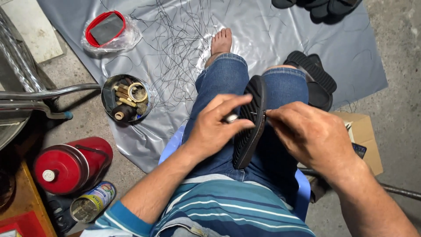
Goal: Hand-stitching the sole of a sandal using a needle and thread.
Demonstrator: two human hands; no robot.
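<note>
Between the knees: black ridged rubber sandal sole (pixel 249 127), edge-up, light, flexible, grippy; hold mid-length. Left hand (pixel 215 129) clasps its left face; right hand (pixel 307 134) pinches a thin tool at its rim.

Matt black ribbed rubber sandal sole (pixel 248 125) stands on my faded denim jeans (pixel 221 83); beneath, a glossy grey plastic sheet (pixel 280 30) covers rough concrete floor (pixel 401 66).
</note>
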